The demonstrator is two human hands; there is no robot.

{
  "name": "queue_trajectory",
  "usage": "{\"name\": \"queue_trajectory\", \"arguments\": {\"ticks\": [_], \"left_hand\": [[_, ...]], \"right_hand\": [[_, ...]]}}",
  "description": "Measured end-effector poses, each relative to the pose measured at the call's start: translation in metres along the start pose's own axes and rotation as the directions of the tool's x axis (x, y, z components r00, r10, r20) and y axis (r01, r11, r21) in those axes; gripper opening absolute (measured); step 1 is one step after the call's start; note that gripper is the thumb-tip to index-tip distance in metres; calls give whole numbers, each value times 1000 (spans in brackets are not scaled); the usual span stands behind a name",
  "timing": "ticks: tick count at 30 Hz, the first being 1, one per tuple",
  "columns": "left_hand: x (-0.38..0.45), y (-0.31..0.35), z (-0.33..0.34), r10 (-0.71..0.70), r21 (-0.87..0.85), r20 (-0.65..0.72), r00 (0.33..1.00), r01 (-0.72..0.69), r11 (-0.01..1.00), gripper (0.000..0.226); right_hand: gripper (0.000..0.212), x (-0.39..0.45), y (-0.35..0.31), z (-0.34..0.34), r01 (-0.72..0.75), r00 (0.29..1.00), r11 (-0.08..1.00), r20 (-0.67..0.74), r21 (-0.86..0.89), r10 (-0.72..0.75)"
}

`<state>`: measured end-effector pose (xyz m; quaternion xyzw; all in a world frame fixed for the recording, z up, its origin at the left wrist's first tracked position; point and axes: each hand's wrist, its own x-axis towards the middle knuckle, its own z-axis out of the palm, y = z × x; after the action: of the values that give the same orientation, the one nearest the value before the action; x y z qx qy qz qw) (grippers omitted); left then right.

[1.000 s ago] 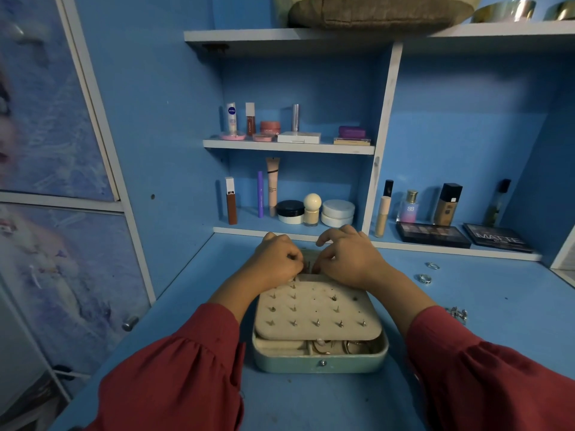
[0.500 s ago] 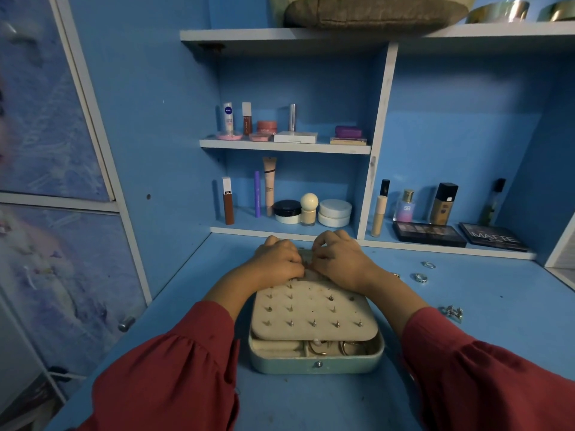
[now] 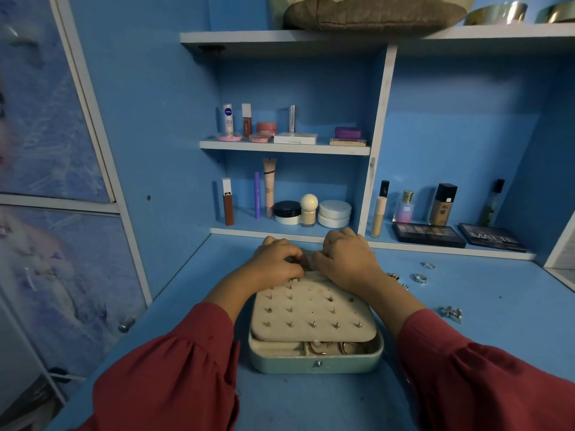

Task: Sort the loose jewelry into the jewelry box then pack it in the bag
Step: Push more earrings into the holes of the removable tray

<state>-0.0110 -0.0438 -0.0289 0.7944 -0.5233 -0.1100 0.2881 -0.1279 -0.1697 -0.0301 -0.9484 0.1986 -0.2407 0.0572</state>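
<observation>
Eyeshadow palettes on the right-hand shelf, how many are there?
2. One dark palette lies flat in front of the foundation bottle; the MATTE palette lies just right of it. None looks hidden.

We sit at a blue desk (image 3: 513, 331) built into a blue alcove of white-edged shelves. The top shelf (image 3: 497, 34) carries a brown cushion (image 3: 373, 14) and two metal tins (image 3: 497, 12). The middle shelf (image 3: 284, 147) holds tubes, a pink jar (image 3: 266, 128), a white box (image 3: 295, 138) and a purple case (image 3: 347, 132). Below stand more tubes, jars (image 3: 334, 214) and a round-capped bottle (image 3: 308, 210); to the right, bottles (image 3: 442, 204) and two dark palettes (image 3: 427, 234). On our left a white-framed panel (image 3: 46, 119) shows a pale, blurred print, with a knob (image 3: 126, 325) low down. The light is dim and cool.
</observation>
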Motion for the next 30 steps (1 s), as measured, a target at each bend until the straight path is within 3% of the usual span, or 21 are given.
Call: {"name": "queue_trajectory", "arguments": {"ticks": [5,13,24,30], "left_hand": [[-2,1,0,26,8,-9,1000,-26,1000,4],[-2,3,0,34,84,17,999,-35,996,24],[-3,0,-1,70,11,4,998,-70,998,7],[-1,-2,-5,-8,-145,-174,985,-18,989,18]], "right_hand": [[28,0,0,1,-44,999,999,-20,7,44],[32,-1,0,-1,-83,997,996,-2,41,83],[31,-2,0,-3,-114,993,991,23,64,112],[39,2,7,-7,-175,984,981,-18,79,177]]}}
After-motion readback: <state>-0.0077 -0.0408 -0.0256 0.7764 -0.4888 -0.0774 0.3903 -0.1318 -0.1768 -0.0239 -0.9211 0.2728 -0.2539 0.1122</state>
